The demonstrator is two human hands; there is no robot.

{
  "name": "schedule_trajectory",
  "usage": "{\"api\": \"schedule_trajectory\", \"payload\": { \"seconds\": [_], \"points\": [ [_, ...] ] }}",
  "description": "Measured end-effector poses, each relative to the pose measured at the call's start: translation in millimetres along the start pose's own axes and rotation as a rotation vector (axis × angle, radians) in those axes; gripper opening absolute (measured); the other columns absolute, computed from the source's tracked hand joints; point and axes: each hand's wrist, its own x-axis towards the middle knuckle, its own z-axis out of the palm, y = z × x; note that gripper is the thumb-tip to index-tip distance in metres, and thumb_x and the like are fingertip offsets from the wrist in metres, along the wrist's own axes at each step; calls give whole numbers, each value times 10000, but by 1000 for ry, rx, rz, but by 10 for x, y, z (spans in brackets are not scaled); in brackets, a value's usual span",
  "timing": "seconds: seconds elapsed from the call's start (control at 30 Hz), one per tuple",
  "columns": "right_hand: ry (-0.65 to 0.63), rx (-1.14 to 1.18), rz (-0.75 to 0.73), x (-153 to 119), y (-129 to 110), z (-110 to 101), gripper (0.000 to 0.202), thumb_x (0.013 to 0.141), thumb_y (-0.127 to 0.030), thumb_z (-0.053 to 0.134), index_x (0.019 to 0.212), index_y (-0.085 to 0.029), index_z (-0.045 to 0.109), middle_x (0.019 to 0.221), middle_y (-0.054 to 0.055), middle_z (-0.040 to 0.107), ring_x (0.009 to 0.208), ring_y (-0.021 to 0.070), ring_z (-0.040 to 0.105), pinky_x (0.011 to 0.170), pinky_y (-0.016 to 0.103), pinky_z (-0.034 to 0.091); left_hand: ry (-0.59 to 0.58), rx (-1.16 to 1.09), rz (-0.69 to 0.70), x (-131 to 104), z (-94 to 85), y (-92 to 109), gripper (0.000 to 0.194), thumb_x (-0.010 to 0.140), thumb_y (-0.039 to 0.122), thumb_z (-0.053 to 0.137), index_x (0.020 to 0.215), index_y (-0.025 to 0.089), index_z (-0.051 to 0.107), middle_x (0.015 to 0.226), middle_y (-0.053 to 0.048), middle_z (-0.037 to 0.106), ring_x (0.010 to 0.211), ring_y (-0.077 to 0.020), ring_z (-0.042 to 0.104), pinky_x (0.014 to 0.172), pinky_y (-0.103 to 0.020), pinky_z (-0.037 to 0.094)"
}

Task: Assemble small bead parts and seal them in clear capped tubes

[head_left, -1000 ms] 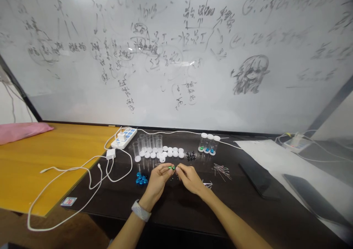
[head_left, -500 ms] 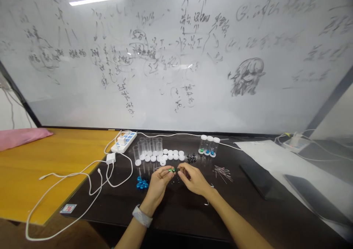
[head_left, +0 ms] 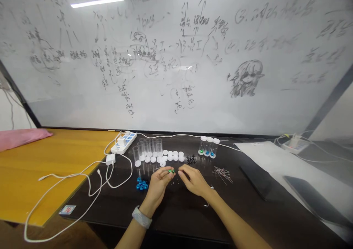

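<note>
Near the middle of the dark table, my left hand (head_left: 160, 181) pinches a small shiny green part (head_left: 171, 171) between thumb and fingertips. My right hand (head_left: 194, 179) is closed beside it, its fingertips pinching a small dark piece against the green part's right side; most of that piece is hidden. Just behind the hands lie white caps (head_left: 175, 155) and small black pieces (head_left: 191, 159). Shiny blue parts (head_left: 141, 184) sit in a cluster left of my left hand. Tiny bits are scattered below the fingertips.
Clear tubes (head_left: 150, 146) stand behind left, and three capped tubes (head_left: 209, 146) behind right. Thin rods (head_left: 223, 174) lie right of my right hand, near a black flat object (head_left: 255, 181). White cables (head_left: 91, 175) and a power strip (head_left: 124, 143) are at left.
My right fingertips have shifted slightly at the green part, and more of its green surface shows between the hands. The camera view has shifted a little; other objects look unmoved.
</note>
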Motion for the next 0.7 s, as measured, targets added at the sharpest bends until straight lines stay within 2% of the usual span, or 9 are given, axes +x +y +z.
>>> {"api": "schedule_trajectory", "payload": {
  "seconds": [0.07, 0.13, 0.2, 0.4, 0.53, 0.7],
  "points": [
    [5, -3, 6, 2, -1, 4, 183, 1020, -291, 429, 935, -225, 577, 830, 27, 637, 735, 177, 600, 694, 288, 446, 4, -1, 0, -2, 7, 3, 360, 613, 201, 909, 927, 138, 747, 944, -81, 771, 864, -173, 711, 863, -284, 538],
    [-6, 8, 6, -1, -3, -2, 113, 994, -298, 485, 1010, -227, 571, 838, 21, 641, 713, 171, 592, 669, 280, 447, 1, 3, -3, -3, 15, 6, 359, 619, 204, 906, 933, 138, 747, 935, -83, 772, 864, -174, 711, 861, -283, 538],
    [-19, 12, -5, -5, -4, -13, 133, 963, -294, 533, 1076, -229, 558, 855, 16, 644, 705, 167, 587, 659, 276, 449, -1, 5, -2, -2, 22, 8, 361, 620, 212, 906, 935, 137, 747, 930, -86, 774, 866, -175, 711, 856, -281, 538],
    [-14, -9, 1, -6, -5, -25, 114, 996, -280, 472, 1011, -230, 573, 852, 18, 638, 747, 168, 600, 694, 282, 447, 13, -1, 2, 10, 13, 5, 359, 598, 208, 915, 910, 141, 751, 944, -83, 774, 866, -168, 709, 855, -271, 536],
    [-24, 5, -11, -9, -11, -31, 174, 950, -287, 547, 1115, -231, 550, 850, 14, 639, 705, 167, 589, 662, 276, 454, 8, 11, 1, 9, 7, 4, 358, 608, 208, 908, 923, 140, 752, 951, -91, 775, 875, -178, 713, 860, -279, 537],
    [7, -6, -11, -3, -16, -36, 140, 1006, -278, 448, 999, -231, 580, 849, 27, 646, 757, 178, 615, 696, 282, 458, 4, 13, 2, 1, 15, 9, 341, 621, 203, 900, 921, 142, 751, 961, -90, 774, 872, -174, 713, 859, -272, 536]
  ]
}}
